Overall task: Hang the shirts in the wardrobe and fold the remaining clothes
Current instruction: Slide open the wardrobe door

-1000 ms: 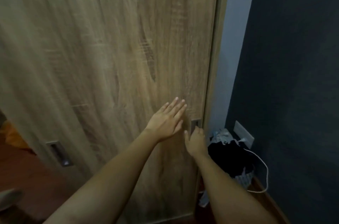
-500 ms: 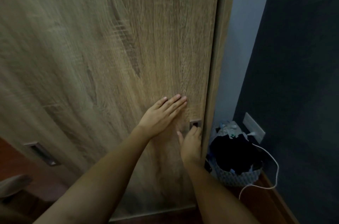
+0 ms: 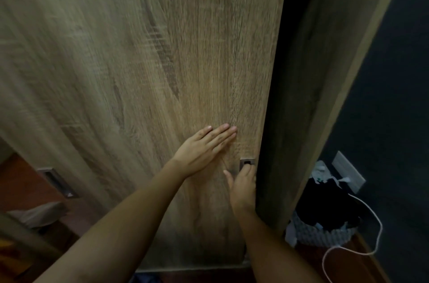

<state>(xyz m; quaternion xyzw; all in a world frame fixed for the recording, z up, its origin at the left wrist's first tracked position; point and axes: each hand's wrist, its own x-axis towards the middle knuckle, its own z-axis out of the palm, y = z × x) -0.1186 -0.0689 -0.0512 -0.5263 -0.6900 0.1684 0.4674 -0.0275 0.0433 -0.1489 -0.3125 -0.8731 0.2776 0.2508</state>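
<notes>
The wooden wardrobe door [image 3: 162, 74] fills most of the head view, its grain blurred toward the left. The left hand [image 3: 204, 150] lies flat against the door with its fingers straight and close together, the palm pressed to the wood just left of and above the recessed handle [image 3: 247, 161]. The right hand [image 3: 243, 186] is below it at the door's right edge, its fingertips hooked into that metal handle and its thumb held out to the left. A dark gap [image 3: 281, 74] stands between the door's right edge and the wardrobe's side panel [image 3: 325, 97]; nothing inside it can be made out. A second handle [image 3: 58, 181] is set into the panel far to the left. On the reddish floor [image 3: 343, 266], in the corner between the side panel and the dark wall [image 3: 394, 120], stands a patterned basket [image 3: 325, 236] heaped with clothes [image 3: 325, 208], mostly dark with some pale pieces on top. Just beside it a wall socket [image 3: 348, 172] carries a white cable [image 3: 379, 227] that loops down onto the floor.
</notes>
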